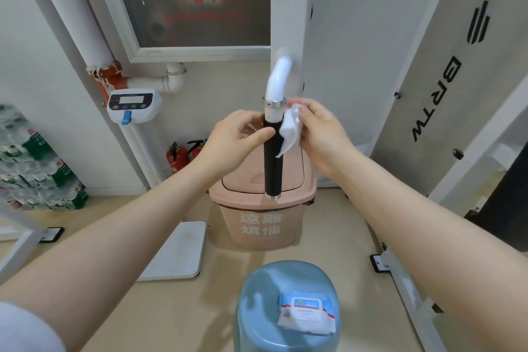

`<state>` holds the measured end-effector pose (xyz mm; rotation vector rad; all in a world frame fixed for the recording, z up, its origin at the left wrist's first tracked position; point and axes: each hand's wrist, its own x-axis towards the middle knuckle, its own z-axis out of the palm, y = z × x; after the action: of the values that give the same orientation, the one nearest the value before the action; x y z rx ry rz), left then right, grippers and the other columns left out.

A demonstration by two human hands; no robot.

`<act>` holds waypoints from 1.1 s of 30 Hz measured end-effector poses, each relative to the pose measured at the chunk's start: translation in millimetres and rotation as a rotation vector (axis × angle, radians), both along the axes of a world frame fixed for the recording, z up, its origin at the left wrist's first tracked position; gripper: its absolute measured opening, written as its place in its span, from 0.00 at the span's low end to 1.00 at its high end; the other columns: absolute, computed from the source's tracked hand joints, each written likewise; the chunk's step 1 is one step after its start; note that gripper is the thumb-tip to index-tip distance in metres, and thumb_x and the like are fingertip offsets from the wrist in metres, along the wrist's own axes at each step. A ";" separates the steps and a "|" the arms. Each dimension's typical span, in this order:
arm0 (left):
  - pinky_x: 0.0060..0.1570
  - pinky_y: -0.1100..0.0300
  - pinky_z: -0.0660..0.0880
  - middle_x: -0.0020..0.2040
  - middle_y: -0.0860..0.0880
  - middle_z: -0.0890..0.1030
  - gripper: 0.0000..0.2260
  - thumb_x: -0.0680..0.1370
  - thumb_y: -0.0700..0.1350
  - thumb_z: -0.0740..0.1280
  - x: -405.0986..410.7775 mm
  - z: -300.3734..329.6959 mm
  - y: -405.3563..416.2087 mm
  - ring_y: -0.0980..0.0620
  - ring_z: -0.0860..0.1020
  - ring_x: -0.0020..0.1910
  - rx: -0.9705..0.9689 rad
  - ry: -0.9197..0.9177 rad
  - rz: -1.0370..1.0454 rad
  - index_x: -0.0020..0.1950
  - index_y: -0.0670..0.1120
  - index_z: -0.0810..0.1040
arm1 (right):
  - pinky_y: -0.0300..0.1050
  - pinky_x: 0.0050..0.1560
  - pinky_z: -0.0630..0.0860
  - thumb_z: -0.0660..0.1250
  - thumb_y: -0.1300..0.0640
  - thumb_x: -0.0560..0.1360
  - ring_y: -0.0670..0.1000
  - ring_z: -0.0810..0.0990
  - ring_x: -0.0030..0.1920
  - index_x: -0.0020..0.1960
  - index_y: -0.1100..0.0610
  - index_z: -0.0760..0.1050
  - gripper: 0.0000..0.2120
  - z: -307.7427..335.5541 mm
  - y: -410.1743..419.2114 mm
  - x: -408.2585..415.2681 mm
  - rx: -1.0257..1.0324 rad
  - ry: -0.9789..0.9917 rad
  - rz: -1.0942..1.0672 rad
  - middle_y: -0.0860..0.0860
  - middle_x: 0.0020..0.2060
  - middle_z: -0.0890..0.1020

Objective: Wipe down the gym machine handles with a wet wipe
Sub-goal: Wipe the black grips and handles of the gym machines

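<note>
Our left hand (234, 137) pinches the upright black handle (273, 163); our right hand (317, 134) holds the wet wipe (291, 130) against it. The wipes pack (307, 314) lies on the blue stool (257, 308), near the lidded pink bin (257, 226).

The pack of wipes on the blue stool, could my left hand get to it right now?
Probably yes. The pack of wipes lies uncovered on the blue stool, nothing over it. Your left hand is gripping the black handle, so it would have to let go first.

Left hand (237, 137) steadies black handle (273, 163); right hand (320, 134) presses wet wipe (291, 128) against it.
</note>
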<state>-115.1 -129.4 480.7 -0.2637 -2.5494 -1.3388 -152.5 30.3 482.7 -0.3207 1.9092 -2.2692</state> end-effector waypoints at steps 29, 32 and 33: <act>0.37 0.70 0.72 0.42 0.53 0.80 0.05 0.75 0.50 0.69 4.6 -1.3 0.9 0.56 0.78 0.35 0.003 0.006 0.125 0.47 0.50 0.77 | 0.48 0.60 0.74 0.51 0.70 0.77 0.56 0.78 0.56 0.60 0.63 0.73 0.17 -44.4 -0.6 6.3 0.135 -0.101 0.223 0.60 0.55 0.80; 0.43 0.63 0.74 0.43 0.54 0.80 0.04 0.75 0.47 0.69 4.2 0.8 2.1 0.57 0.78 0.36 0.022 0.019 0.103 0.48 0.51 0.77 | 0.44 0.53 0.76 0.53 0.74 0.73 0.52 0.80 0.48 0.54 0.59 0.74 0.18 -20.3 -0.3 0.1 -0.156 -0.034 0.210 0.55 0.47 0.80; 0.46 0.62 0.75 0.44 0.54 0.80 0.05 0.74 0.46 0.70 4.2 2.2 1.7 0.56 0.78 0.38 0.029 0.027 0.102 0.49 0.51 0.77 | 0.42 0.52 0.77 0.55 0.73 0.72 0.49 0.80 0.46 0.52 0.57 0.74 0.17 -13.9 -1.4 0.0 -0.193 -0.001 0.206 0.53 0.44 0.81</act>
<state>-110.9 -127.6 482.9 -0.1435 -2.4835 -1.3249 -152.4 28.9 468.7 -0.5150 1.5767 -2.3144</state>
